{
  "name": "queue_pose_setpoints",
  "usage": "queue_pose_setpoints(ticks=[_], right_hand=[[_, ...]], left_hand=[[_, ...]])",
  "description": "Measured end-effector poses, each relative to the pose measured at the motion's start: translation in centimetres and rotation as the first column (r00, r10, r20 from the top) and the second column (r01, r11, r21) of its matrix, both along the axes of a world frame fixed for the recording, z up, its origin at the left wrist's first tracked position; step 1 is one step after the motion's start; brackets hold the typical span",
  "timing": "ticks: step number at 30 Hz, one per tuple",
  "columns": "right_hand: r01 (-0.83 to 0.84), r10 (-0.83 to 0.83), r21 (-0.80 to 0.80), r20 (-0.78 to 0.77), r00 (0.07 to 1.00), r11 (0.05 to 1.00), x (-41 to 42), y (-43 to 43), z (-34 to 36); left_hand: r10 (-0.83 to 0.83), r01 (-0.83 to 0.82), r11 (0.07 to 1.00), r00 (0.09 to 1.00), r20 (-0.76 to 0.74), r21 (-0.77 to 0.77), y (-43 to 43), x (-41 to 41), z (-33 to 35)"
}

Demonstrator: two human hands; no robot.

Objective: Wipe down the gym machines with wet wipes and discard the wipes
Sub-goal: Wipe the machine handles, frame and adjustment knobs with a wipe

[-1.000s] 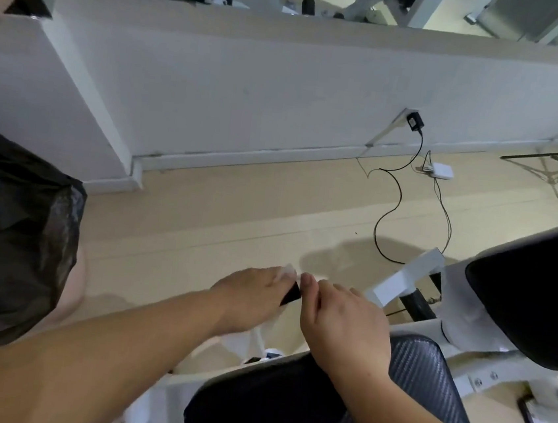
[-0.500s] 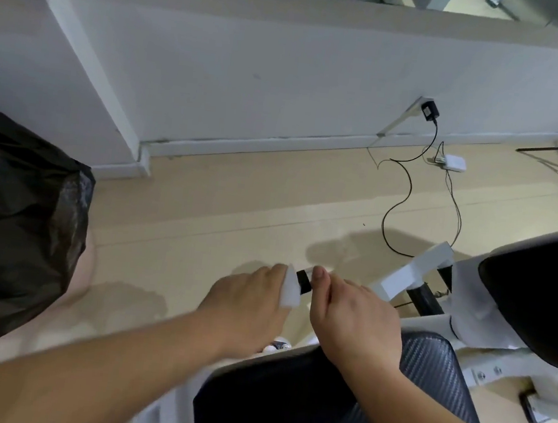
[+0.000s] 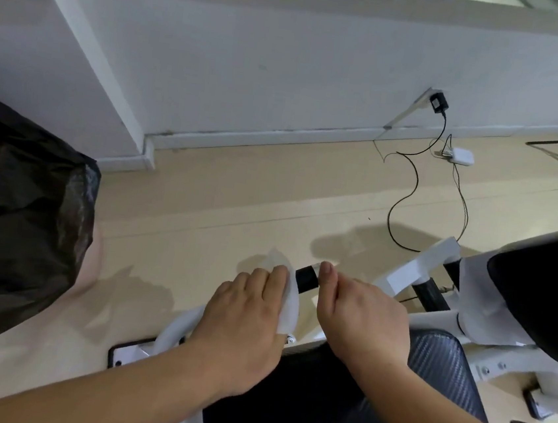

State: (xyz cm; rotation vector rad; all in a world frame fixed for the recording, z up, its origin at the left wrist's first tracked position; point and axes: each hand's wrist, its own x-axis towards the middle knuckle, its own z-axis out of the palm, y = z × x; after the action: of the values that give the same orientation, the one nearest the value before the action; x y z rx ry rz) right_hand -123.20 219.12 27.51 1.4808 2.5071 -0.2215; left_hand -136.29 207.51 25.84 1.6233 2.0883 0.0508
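A white gym machine (image 3: 438,259) with black pads fills the lower right; its dark textured seat (image 3: 440,362) lies under my forearms. A short black handle (image 3: 306,278) sticks out between my hands. My left hand (image 3: 246,314) holds a white wet wipe (image 3: 287,296) pressed against the handle's left end. My right hand (image 3: 359,314) grips the bar just right of the black handle, thumb up beside it. Much of the wipe is hidden under my left fingers.
A black rubbish bag (image 3: 25,219) hangs at the left edge. A grey low wall (image 3: 287,57) runs across the back, with a black plug and cable (image 3: 406,197) trailing over the beige floor to a white adapter (image 3: 462,156). Another black pad (image 3: 544,294) sits at the right.
My left hand has slid the wipe leftwards off the handle, baring more of the black grip. The camera view has shifted slightly downwards.
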Motion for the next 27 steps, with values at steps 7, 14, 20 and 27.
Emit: queue_pose_setpoints(ticks=[7, 14, 20, 27], right_hand=[[0.001, -0.001, -0.019, -0.003, 1.000, 1.000, -0.2, 0.0, 0.4], [-0.005, 0.005, 0.007, 0.015, 1.000, 1.000, -0.1, 0.0, 0.0], [0.000, 0.000, 0.004, 0.005, 1.000, 1.000, 0.0, 0.1, -0.1], [-0.013, 0.012, 0.023, 0.025, 1.000, 1.000, 0.0, 0.2, -0.1]], left_hand=[[0.543, -0.170, 0.785, 0.652, 0.529, -0.596, 7.0, -5.0, -1.1], [0.186, -0.203, 0.978, 0.958, 0.219, 0.056, -0.2, -1.1, 1.0], [0.274, -0.261, 0.962, 0.926, 0.260, -0.085, 0.7, -1.8, 1.0], [0.445, -0.222, 0.856, 0.775, 0.449, -0.466, 5.2, -4.1, 0.8]])
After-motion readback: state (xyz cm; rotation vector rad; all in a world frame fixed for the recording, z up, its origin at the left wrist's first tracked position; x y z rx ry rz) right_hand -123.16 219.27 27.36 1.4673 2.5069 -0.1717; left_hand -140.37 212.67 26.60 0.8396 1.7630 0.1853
